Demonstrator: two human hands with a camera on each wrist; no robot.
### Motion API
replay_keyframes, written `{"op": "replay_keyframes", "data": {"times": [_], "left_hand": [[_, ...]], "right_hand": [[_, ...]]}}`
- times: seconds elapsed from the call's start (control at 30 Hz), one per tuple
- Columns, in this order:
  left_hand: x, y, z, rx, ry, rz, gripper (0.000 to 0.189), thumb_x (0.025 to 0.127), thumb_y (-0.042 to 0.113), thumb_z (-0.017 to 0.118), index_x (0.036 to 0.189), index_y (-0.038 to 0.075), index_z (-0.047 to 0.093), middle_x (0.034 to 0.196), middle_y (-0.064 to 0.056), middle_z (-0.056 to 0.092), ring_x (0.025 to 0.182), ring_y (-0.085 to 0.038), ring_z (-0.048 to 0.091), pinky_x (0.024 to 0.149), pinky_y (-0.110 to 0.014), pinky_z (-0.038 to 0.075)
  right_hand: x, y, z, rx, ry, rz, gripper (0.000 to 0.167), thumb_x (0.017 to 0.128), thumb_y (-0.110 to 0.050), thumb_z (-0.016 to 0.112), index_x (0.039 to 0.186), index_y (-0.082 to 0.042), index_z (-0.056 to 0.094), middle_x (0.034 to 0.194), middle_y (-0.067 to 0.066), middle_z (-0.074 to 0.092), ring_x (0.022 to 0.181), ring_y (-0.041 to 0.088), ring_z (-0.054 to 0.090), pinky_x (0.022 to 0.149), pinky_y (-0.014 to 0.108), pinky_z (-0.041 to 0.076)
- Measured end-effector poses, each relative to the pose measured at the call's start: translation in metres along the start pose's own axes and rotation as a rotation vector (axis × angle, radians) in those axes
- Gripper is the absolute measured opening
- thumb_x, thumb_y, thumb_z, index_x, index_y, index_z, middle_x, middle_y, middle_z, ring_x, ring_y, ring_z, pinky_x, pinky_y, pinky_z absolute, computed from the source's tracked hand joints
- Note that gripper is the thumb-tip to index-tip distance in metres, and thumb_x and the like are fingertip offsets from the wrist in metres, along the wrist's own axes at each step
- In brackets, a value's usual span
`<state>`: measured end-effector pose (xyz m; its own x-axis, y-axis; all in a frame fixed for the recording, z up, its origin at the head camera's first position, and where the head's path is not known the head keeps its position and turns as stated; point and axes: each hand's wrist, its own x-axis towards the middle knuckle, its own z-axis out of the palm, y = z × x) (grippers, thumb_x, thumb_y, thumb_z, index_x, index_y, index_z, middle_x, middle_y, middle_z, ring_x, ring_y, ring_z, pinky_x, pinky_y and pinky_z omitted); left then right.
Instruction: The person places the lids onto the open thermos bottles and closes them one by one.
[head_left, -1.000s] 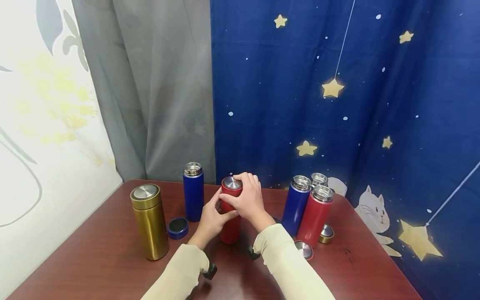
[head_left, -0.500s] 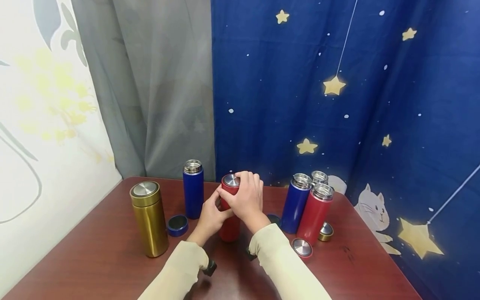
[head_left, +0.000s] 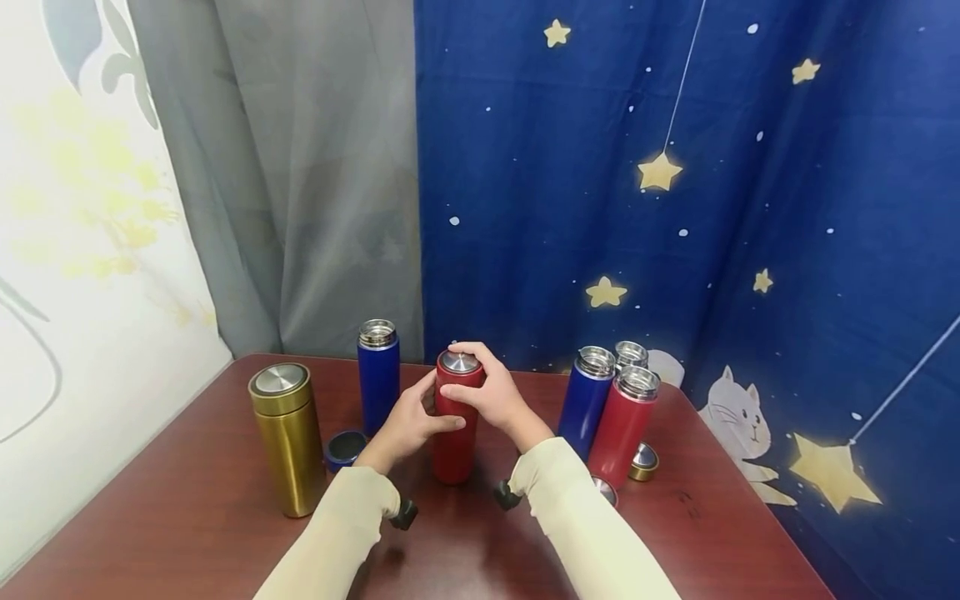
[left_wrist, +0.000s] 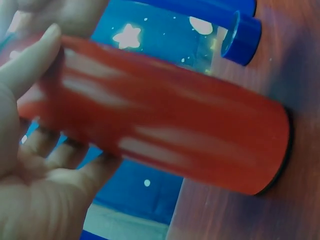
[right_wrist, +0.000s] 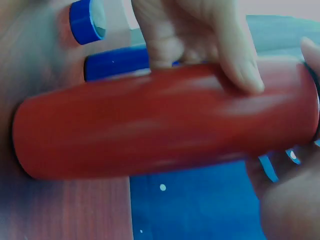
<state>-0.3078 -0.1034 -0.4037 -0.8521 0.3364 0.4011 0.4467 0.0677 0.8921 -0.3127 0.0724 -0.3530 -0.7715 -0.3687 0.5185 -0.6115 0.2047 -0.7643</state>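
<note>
A red thermos (head_left: 454, 454) stands upright on the table in the middle of the head view. My left hand (head_left: 408, 421) wraps its upper body, with the thumb across the front. At the top, my right hand (head_left: 495, 396) grips the red lid (head_left: 459, 363), which has a steel disc; its thumb lies on the near side and a finger reaches over the far rim. Both wrist views show the red body (left_wrist: 175, 115) held between the two hands. An uncapped blue thermos (head_left: 378, 383) is just behind my left hand, and a blue lid (head_left: 347, 448) lies beside that wrist.
A capped gold thermos (head_left: 288, 442) stands at the left. To the right cluster an uncapped blue thermos (head_left: 587, 400), an uncapped red thermos (head_left: 621, 429) and a third steel mouth (head_left: 632, 353) behind. A gold lid (head_left: 644, 461) and a partly hidden red lid (head_left: 606, 492) lie nearby.
My right hand has turned on the lid, its fingers more spread and showing more of the top. The left hand keeps its hold. The head view has shifted slightly.
</note>
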Motion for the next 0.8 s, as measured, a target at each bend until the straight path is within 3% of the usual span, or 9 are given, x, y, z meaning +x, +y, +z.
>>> {"op": "replay_keyframes", "data": {"times": [0.13,0.27,0.47,0.63,0.8], "left_hand": [[0.002,0.000,-0.005,-0.025,-0.057,-0.035,0.079,0.082,0.004,0.077,0.149,0.009,0.035,0.136,-0.016,0.054,0.119,-0.033,0.057,0.094,-0.043,0.049],[0.003,0.000,-0.007,-0.016,-0.067,-0.047,0.078,0.083,0.008,0.077,0.149,0.010,0.036,0.137,-0.015,0.054,0.120,-0.031,0.057,0.093,-0.042,0.050],[0.001,0.002,-0.002,-0.025,-0.029,-0.032,0.078,0.081,0.013,0.080,0.148,0.016,0.039,0.134,-0.010,0.057,0.117,-0.028,0.059,0.093,-0.041,0.050],[-0.002,0.001,0.002,0.006,0.038,-0.023,0.080,0.080,0.014,0.081,0.148,0.015,0.040,0.134,-0.010,0.057,0.116,-0.027,0.060,0.093,-0.040,0.050],[-0.003,-0.001,0.007,0.012,0.060,-0.017,0.080,0.080,0.012,0.081,0.149,0.015,0.039,0.136,-0.010,0.055,0.117,-0.027,0.059,0.093,-0.038,0.050]], "right_hand": [[0.005,-0.001,-0.009,0.107,-0.131,0.065,0.061,0.082,-0.004,0.073,0.138,-0.007,0.048,0.130,0.018,0.054,0.113,0.030,0.056,0.091,0.038,0.051],[0.007,-0.003,-0.013,0.157,-0.174,0.093,0.062,0.083,-0.002,0.071,0.141,-0.006,0.048,0.132,0.017,0.054,0.115,0.028,0.054,0.093,0.039,0.050],[0.004,-0.004,-0.011,0.088,-0.089,0.051,0.060,0.082,-0.008,0.075,0.138,-0.013,0.054,0.132,0.008,0.057,0.113,0.026,0.056,0.091,0.037,0.051],[0.001,-0.002,-0.005,-0.084,0.016,0.036,0.059,0.080,-0.023,0.080,0.134,-0.023,0.058,0.124,0.004,0.058,0.110,0.023,0.053,0.083,0.033,0.054],[-0.004,-0.002,0.003,-0.232,0.123,0.045,0.059,0.077,-0.034,0.082,0.131,-0.031,0.060,0.115,0.002,0.058,0.106,0.020,0.051,0.079,0.031,0.055]]}}
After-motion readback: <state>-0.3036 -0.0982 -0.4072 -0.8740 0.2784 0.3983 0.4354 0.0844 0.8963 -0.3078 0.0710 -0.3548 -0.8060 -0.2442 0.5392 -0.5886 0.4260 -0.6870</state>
